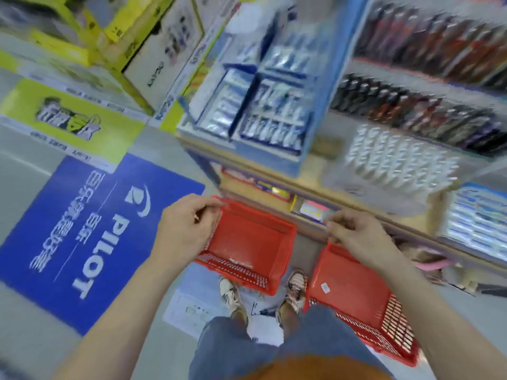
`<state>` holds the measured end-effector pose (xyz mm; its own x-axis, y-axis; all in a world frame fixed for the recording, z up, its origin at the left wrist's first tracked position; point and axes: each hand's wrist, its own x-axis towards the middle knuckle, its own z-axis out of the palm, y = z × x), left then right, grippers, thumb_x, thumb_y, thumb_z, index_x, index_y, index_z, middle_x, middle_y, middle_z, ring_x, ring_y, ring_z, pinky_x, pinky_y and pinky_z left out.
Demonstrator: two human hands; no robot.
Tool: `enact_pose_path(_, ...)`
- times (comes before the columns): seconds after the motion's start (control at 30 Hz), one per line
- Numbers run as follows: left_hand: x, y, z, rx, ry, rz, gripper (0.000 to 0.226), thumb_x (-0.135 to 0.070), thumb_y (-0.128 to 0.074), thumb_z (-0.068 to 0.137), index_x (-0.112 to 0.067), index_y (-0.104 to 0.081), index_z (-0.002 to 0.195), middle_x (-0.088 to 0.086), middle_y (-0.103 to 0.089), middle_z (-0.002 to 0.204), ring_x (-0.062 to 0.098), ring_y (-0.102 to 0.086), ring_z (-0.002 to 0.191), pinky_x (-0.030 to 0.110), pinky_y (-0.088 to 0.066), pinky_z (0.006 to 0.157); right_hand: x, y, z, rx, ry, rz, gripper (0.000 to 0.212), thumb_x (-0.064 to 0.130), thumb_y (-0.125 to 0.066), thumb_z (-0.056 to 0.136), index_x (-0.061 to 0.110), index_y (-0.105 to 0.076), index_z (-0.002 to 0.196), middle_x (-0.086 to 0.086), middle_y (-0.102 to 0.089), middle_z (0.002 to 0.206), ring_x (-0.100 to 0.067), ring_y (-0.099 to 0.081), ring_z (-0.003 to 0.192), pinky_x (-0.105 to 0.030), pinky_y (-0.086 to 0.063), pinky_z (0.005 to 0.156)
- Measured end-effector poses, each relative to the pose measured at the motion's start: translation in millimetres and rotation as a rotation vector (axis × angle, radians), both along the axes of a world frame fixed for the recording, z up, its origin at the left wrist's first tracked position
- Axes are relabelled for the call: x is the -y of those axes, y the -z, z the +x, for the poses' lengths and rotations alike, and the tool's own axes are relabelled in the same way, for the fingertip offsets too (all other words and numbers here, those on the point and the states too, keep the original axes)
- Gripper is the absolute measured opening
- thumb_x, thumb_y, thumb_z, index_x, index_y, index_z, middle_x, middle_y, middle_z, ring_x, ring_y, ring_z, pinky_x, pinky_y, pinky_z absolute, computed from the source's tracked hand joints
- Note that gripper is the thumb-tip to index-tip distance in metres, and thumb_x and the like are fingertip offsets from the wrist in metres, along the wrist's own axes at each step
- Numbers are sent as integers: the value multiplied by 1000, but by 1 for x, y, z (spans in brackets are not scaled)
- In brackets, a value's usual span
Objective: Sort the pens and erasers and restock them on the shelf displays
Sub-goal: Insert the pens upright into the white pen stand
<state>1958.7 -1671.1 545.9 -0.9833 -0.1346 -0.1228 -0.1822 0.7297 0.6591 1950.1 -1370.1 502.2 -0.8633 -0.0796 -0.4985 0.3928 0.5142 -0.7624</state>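
As left hand (186, 218) pinches it, basket (247, 242) hangs

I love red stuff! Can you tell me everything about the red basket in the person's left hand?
The red basket is rectangular plastic, with a solid floor and slotted walls. It hangs tilted in the air before the shelf. The left hand pinches its far left rim. Inside lies a small pale thing, too blurred to name. It is apart from the other red basket.

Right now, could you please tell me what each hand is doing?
Left hand: grips the rim of the left red basket.
Right hand: grips the rim of the right red basket.
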Motion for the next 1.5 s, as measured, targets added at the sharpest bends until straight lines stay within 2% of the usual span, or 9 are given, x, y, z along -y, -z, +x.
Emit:
enact_pose_path(0.17,78,65,49,222,-116,-57,23,-10,-54,88,-20,-72,99,-4,-70,99,13,-62,91,23,-46,82,82,42,-15,-43,-215,116,21,10,-66,83,29,-63,74,5,-65,68,-17,-61,68,-33,-49,73)
enact_pose_path(0.3,120,149,67,337,-109,-59,23,-10,-54,89,-18,-71,102,0,-68,103,15,-58,85,17,-38,76,148,118,-16,0,-344,160,16,10,-67,84,25,-64,81,4,-64,71,-11,-56,65,-14,-42,66)
enact_pose_path(0.43,145,282,66,405,-44,-73,26,-9,-51,89,-18,-70,103,0,-68,104,20,-61,96,26,-42,82,197,254,-6,47,-403,205,15,14,-68,82,28,-64,81,10,-57,64,-14,-58,63,-27,-49,62)
enact_pose_path(0.57,154,443,50,455,132,-118,21,-12,-49,84,-18,-69,89,4,-70,92,27,-63,89,31,-45,72,221,417,11,37,-446,251,12,11,-69,82,22,-66,85,13,-53,62,-1,-48,57,-18,-38,58)
enact_pose_path(0.9,120,739,6,720,799,-411,16,-14,-52,84,-7,-63,92,15,-66,98,34,-63,94,39,-49,76,221,727,45,81,-827,504,12,25,-64,83,17,-60,91,-11,-61,91,-33,-59,91,-38,-45,74)
enact_pose_path(1.13,111,788,-1,931,764,-272,29,-28,-48,95,-12,-61,116,7,-63,116,25,-59,107,31,-45,89,242,765,56,-41,-1051,642,21,21,-53,86,11,-56,105,-10,-56,110,-31,-55,106,-38,-44,79)
enact_pose_path(1.27,110,764,-5,909,471,-6,34,-35,-52,93,-10,-66,110,11,-68,101,23,-63,92,24,-45,75,228,742,35,67,-678,362,25,29,-49,79,9,-59,90,-14,-62,79,-31,-59,74,-37,-38,63)
enact_pose_path(1.37,113,722,-11,823,224,279,20,-23,-59,89,-7,-70,94,8,-65,67,9,-59,53,15,-46,54,228,687,20,227,-441,155,16,20,-48,88,16,-59,77,1,-53,58,-8,-47,49,-24,-32,50)
enact_pose_path(1.5,112,607,-9,641,-144,646,14,-14,-60,91,-9,-66,80,6,-56,59,5,-55,40,19,-48,47,227,572,0,509,-187,-195,38,26,-36,102,10,-63,80,7,-33,47,-1,-25,34,-16,-19,37)
